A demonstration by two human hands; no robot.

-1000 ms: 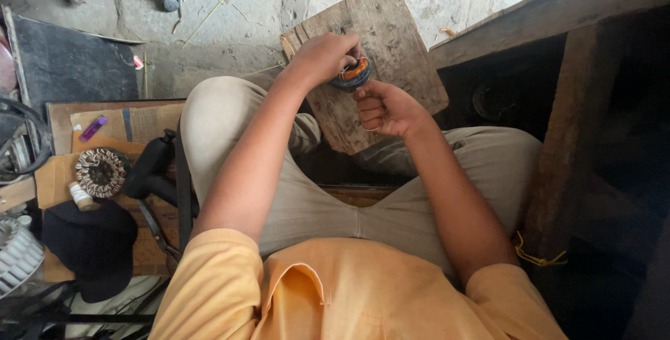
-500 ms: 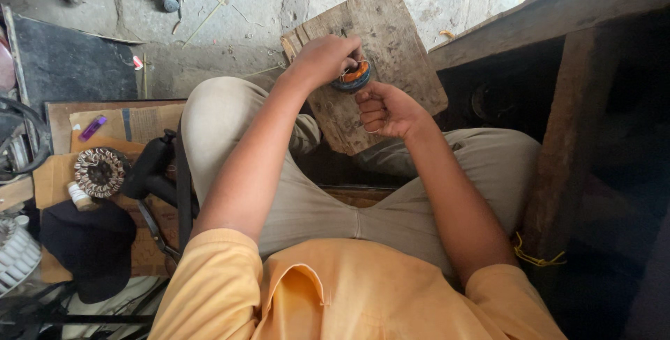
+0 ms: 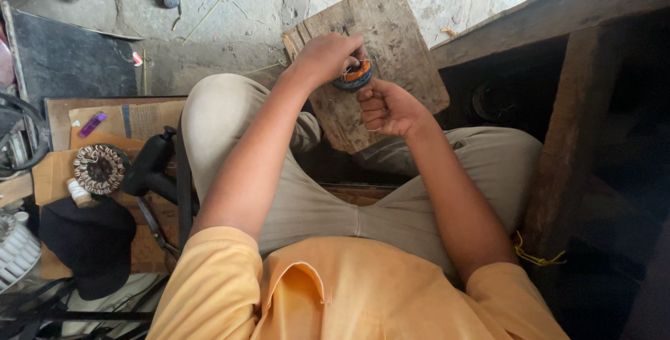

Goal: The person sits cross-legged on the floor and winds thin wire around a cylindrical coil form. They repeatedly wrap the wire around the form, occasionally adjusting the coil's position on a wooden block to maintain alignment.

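Observation:
I sit cross-legged with a worn wooden board (image 3: pixel 391 33) in front of my knees. My left hand (image 3: pixel 326 57) grips a small round coil part (image 3: pixel 354 75), dark with orange winding, from above over the board. My right hand (image 3: pixel 387 106) is closed in a fist just below and right of it, its fingers touching the part's lower edge. Whether the right hand holds a wire or tool is hidden by the fingers.
To my left lie a round wound stator (image 3: pixel 100 168), a black power tool (image 3: pixel 150 165), a purple lighter (image 3: pixel 92 124), a small bottle (image 3: pixel 79 192) and a black cap (image 3: pixel 87 239) on cardboard. A dark wooden bench frame (image 3: pixel 565 124) stands on my right. Concrete floor lies beyond.
Both hands have stayed over the board with the coil part. The left hand has shifted slightly on it; the part has barely moved.

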